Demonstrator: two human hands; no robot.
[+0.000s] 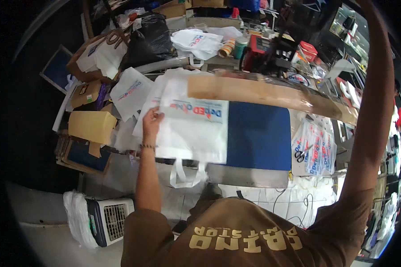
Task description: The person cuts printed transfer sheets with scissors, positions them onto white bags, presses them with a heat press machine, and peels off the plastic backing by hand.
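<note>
My left hand (153, 119) is at the left edge of a white cloth tote bag (191, 140) with blue and red "DepED" lettering, its fingers closed on the fabric. The bag lies flat, its handle loop (185, 180) hanging over the near table edge. To its right is a dark blue flat pad (258, 135). A long brown strip like taped cardboard (272, 92) extends above the bag and pad, covering part of the bag's top. My right arm rises along the right side and leaves the frame at the top, so the right hand is out of view.
Another printed bag (131, 91) lies left, and more bags (197, 42) are piled at the back. Right of the pad are printed plastic sheets (315, 147) and black scissors (300, 155). Cardboard boxes (91, 127) crowd the left; an air cooler (109, 220) stands on the floor.
</note>
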